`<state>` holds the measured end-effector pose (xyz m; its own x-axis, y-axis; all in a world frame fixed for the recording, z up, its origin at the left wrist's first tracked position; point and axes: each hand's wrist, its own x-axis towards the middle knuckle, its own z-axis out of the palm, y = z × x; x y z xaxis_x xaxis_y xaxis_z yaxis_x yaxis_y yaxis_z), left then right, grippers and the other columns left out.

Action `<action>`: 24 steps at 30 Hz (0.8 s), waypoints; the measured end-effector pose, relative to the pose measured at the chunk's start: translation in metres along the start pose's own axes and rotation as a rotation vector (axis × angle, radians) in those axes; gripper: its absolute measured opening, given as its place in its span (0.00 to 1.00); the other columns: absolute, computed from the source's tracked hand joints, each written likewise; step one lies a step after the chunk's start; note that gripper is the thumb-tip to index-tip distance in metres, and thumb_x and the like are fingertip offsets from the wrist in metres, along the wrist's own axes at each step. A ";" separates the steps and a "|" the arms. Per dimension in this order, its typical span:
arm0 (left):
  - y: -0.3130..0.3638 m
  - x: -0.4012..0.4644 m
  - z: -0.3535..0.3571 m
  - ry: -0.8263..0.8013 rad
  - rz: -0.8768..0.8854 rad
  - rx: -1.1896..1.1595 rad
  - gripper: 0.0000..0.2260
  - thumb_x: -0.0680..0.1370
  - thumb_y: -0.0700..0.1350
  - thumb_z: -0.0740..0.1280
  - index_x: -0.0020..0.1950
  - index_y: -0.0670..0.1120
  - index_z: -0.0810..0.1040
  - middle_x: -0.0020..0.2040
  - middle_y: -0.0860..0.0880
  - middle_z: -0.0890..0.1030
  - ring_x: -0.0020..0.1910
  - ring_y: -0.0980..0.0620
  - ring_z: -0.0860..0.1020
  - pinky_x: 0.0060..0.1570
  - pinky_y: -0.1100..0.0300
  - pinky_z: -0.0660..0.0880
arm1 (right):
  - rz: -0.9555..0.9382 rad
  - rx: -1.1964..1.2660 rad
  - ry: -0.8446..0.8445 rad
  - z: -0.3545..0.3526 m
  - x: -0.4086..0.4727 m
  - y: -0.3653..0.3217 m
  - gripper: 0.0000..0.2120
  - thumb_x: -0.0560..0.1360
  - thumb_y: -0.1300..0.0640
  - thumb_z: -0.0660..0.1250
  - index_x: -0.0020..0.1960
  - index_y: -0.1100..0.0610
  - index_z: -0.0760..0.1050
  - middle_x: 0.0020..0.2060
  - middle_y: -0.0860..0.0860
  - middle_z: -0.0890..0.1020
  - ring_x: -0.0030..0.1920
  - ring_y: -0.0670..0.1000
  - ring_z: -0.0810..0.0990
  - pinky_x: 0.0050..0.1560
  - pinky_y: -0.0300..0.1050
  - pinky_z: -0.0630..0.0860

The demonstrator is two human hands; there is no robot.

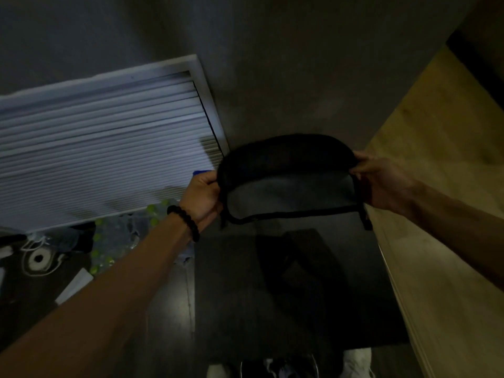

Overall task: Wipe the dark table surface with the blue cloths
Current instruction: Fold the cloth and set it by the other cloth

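Observation:
Both of my hands hold up a black curved fabric item (289,156) with a grey inner panel, black trim and hanging straps. My left hand (203,196), with a dark bead bracelet at the wrist, grips its left end. My right hand (381,181) pinches its right end. A small blue tip (200,173) peeks out above my left hand; I cannot tell if it is a cloth. Below the hands lies a dark flat rectangular surface (300,296), dim and hard to make out.
White window blinds (103,148) fill the left. A pale wooden panel (436,186) runs along the right. A pack of water bottles with green caps (117,241) and white items lie at the lower left. White shoes (357,361) show at the bottom edge.

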<state>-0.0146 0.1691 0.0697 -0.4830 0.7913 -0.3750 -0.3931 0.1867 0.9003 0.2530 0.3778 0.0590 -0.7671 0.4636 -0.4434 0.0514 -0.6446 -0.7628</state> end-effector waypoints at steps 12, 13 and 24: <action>0.014 -0.004 0.000 -0.212 -0.053 0.007 0.10 0.63 0.31 0.54 0.33 0.44 0.69 0.39 0.49 0.79 0.40 0.52 0.78 0.37 0.59 0.74 | -0.146 -0.409 0.144 0.019 0.016 -0.009 0.16 0.66 0.64 0.76 0.45 0.48 0.74 0.55 0.52 0.80 0.55 0.55 0.84 0.42 0.40 0.82; 0.016 -0.004 0.000 -0.242 -0.109 -0.044 0.08 0.62 0.33 0.54 0.36 0.45 0.66 0.36 0.48 0.76 0.36 0.52 0.76 0.36 0.57 0.71 | -0.144 -0.437 0.139 0.021 0.015 -0.011 0.20 0.66 0.68 0.74 0.49 0.47 0.74 0.58 0.52 0.78 0.57 0.56 0.83 0.43 0.40 0.82; 0.009 -0.011 0.054 -0.647 -0.182 0.545 0.19 0.66 0.60 0.71 0.56 0.63 0.77 0.55 0.57 0.80 0.49 0.59 0.79 0.51 0.58 0.74 | -0.031 -0.605 -0.404 0.077 0.010 -0.035 0.29 0.69 0.72 0.68 0.61 0.44 0.78 0.57 0.50 0.80 0.56 0.53 0.84 0.51 0.46 0.81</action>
<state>0.0298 0.1938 0.0939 0.1562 0.8669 -0.4734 0.0889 0.4650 0.8808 0.1943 0.3583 0.1177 -0.9440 0.1403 -0.2987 0.2813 -0.1313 -0.9506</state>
